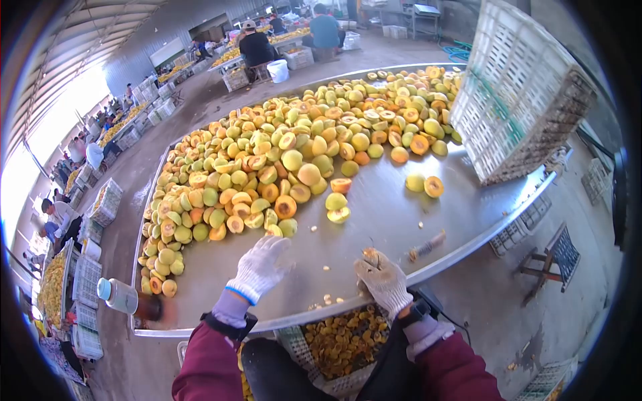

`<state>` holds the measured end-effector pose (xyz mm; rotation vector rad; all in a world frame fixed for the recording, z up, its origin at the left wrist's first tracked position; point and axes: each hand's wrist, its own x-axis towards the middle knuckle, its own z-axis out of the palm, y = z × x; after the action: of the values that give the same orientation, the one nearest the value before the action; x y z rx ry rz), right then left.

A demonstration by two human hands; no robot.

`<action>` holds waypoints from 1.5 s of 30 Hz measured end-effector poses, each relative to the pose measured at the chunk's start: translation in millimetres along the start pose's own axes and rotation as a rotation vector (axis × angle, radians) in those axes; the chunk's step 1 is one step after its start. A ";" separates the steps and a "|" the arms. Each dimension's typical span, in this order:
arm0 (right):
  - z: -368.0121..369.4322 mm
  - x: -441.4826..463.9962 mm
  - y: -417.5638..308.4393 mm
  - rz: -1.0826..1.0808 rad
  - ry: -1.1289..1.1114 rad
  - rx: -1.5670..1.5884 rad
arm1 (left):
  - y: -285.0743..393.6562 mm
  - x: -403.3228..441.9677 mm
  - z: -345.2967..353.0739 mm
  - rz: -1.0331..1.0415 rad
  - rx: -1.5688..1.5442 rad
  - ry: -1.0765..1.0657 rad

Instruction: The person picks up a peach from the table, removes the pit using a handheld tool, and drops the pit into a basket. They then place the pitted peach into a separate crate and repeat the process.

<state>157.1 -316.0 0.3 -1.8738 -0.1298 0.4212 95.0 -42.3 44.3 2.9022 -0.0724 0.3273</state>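
My left hand (262,267), in a white knitted glove, is over the steel table (354,250) at the near edge of a large heap of yellow peaches (267,160), many cut in half. Its fingers are stretched out and nothing shows in them. To the right, my right hand (382,279) wears a stained glove and its fingers are curled closed. A small orange-brown bit shows at the fingertips, too unclear to name. Beside it lies a short, worn, stick-like object (428,246). A few halves and small pale pits are scattered around.
A white plastic crate (515,93) stands tilted on the table's right side. Below the front edge, a crate of brown peach scraps (346,341) sits between my legs. A blue-capped bottle (127,299) is at the left corner. A folding stool (558,260) stands right; people work behind.
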 end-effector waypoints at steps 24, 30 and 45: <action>10.1 0.4 -6.0 0.171 0.010 0.201 | -58.5 134.9 63.4 -0.201 -0.209 -0.296; 15.1 3.2 3.8 -0.063 0.181 -0.014 | -104.0 95.3 17.7 -0.096 -0.719 -0.384; 24.3 2.7 -1.7 0.071 0.097 0.442 | -213.5 119.0 -35.5 -0.594 0.203 -0.253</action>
<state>151.3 -292.9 -5.6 -1.4621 0.0901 0.3719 218.9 170.9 59.7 2.9619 0.8047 -0.1438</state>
